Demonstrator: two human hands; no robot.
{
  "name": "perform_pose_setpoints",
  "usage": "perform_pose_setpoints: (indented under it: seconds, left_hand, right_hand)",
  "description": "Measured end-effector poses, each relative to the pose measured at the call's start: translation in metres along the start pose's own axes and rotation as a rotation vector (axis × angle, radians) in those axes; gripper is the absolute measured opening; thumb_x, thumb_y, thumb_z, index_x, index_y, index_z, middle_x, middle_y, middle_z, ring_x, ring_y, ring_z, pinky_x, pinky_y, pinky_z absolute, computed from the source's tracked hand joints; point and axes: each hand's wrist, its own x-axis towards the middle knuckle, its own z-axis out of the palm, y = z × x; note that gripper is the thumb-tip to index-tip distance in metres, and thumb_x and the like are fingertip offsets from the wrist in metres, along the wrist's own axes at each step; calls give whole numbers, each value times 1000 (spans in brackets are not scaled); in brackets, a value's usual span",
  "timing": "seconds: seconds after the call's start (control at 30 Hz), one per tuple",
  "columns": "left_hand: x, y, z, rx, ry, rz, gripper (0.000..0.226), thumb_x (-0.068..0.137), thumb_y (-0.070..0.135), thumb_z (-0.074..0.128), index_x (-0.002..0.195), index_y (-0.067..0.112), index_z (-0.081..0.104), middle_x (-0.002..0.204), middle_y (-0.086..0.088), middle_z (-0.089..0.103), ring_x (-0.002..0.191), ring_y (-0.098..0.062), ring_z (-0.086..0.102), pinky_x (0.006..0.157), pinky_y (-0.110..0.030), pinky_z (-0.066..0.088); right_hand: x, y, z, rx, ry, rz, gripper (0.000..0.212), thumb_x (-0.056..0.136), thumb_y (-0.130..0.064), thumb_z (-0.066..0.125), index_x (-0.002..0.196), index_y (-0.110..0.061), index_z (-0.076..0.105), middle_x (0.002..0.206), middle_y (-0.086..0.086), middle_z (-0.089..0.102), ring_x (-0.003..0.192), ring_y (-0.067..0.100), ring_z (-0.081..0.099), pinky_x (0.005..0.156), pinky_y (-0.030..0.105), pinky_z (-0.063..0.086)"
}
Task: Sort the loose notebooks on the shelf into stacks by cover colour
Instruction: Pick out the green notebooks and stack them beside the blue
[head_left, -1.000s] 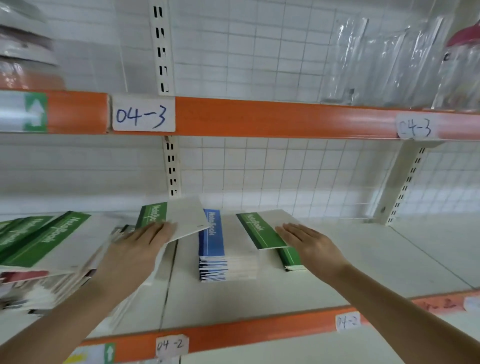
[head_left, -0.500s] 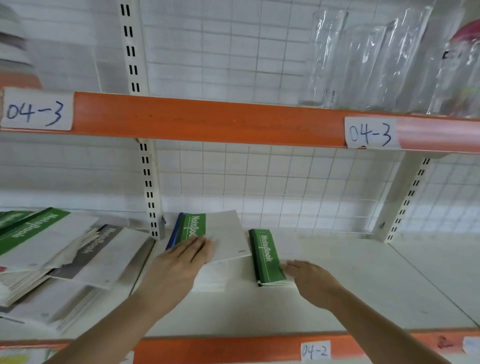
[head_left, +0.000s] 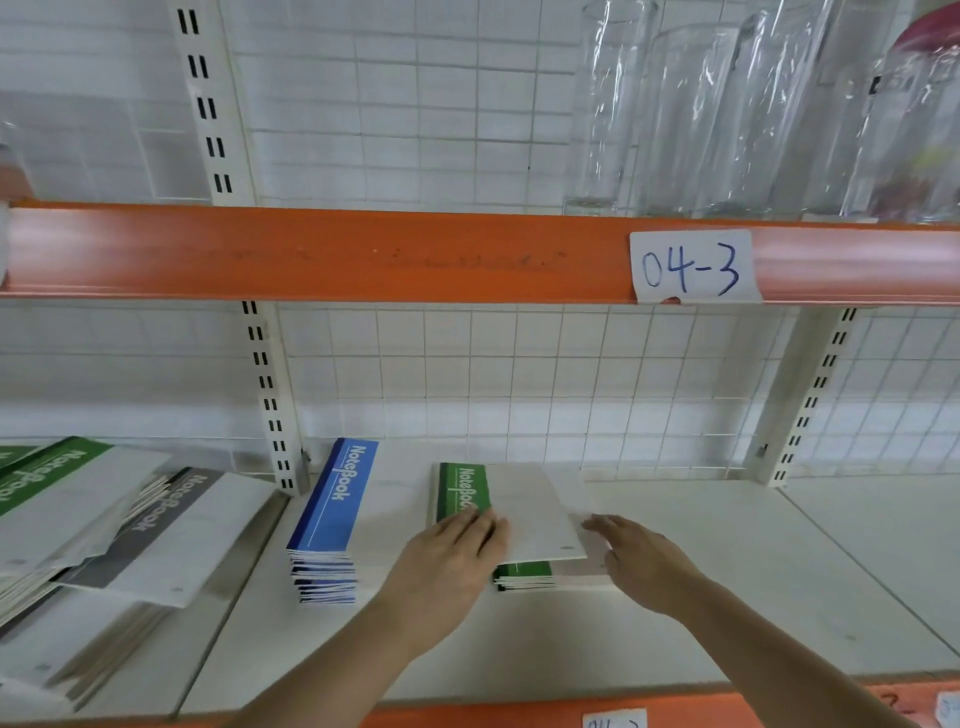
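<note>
A green-spined notebook (head_left: 530, 512) lies on top of the green stack (head_left: 522, 576) in the middle of the shelf (head_left: 753, 582). My left hand (head_left: 447, 566) holds this notebook at its near left corner, fingers over the cover. At the stack's right edge, my right hand (head_left: 641, 561) touches it with straight fingers. A taller stack of blue notebooks (head_left: 332, 501) stands just left of the green one. Further left is a loose pile with a grey notebook (head_left: 156, 525) and green notebooks (head_left: 47, 480) on top.
An orange beam (head_left: 363, 254) labelled 04-3 runs overhead, with clear glass vases (head_left: 675, 114) on the shelf above it. A white slotted upright (head_left: 270, 395) stands behind the blue stack. White wire mesh backs the shelf. An orange front edge (head_left: 467, 714) runs below.
My left hand carried the green notebook rightward over the blue stack and onto the green stack. My right hand stayed at the green stack's right side. The view shifted right.
</note>
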Motion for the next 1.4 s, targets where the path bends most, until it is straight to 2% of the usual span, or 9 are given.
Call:
perform_pose_setpoints:
  seconds: [0.13,0.27,0.33,0.43,0.6,0.77,0.9,1.23,1.4]
  left_hand:
    - [25,21,28,7,-229,44,83,45,19,86,117,8,47,104,-7,73,92,-24,72,78,-31,59]
    - [43,30,52,-9,-351,-2,91,33,27,93,114,9,57,103,-6,73,92,-24,71,80,-31,58]
    - [49,31,55,-24,-378,-25,70,64,29,83,127,9,59,127,-10,63,117,-29,60,99,-34,49]
    - [50,29,64,-154,-509,-71,66,93,39,12,151,9,23,159,-10,23,147,-32,15,122,-40,14]
    - [54,32,61,-240,-561,-125,58,103,36,26,154,11,18,162,-8,14,149,-28,6,122,-39,8]
    - [55,27,39,-132,-526,-43,62,96,43,21,145,7,36,154,-13,32,140,-29,29,116,-42,23]
    - [38,4,1,-92,-363,-42,36,98,29,37,116,8,59,118,-10,59,107,-28,54,95,-39,37]
    - [-67,-89,-88,53,-177,-224,36,88,32,31,82,15,62,76,-2,63,71,-24,61,68,-32,49]
    - [-139,-139,-124,145,-192,-332,38,93,32,32,101,13,64,91,-3,67,82,-23,63,74,-33,47]
  right_hand:
    - [-11,19,-5,0,17,59,55,93,-9,37,144,-29,35,148,-11,37,130,14,43,102,29,40]
    - [-20,28,-10,-34,41,67,54,94,-9,37,144,-28,35,149,-11,36,132,12,40,104,27,38]
    - [-23,30,-13,-51,46,72,55,93,-9,37,144,-29,35,149,-12,36,132,11,39,104,25,37]
    - [-28,32,-16,-67,55,72,55,92,-9,37,143,-29,35,148,-13,37,132,10,39,103,23,36]
    - [-30,27,-22,-90,53,62,54,94,-10,37,144,-29,33,149,-13,36,132,10,39,103,22,35]
    - [-28,15,-28,-92,63,35,54,94,-12,38,145,-30,32,149,-13,34,132,10,39,103,23,35]
    - [-23,-2,-35,-113,81,-12,54,95,-14,38,146,-31,30,150,-14,34,130,9,41,103,22,36]
    - [3,-87,-35,-217,190,-224,52,95,-17,39,143,-34,32,144,-17,41,119,4,51,91,14,37]
    - [23,-149,-30,-153,271,-369,70,59,-13,81,117,-42,55,112,-10,68,84,8,69,69,18,53]
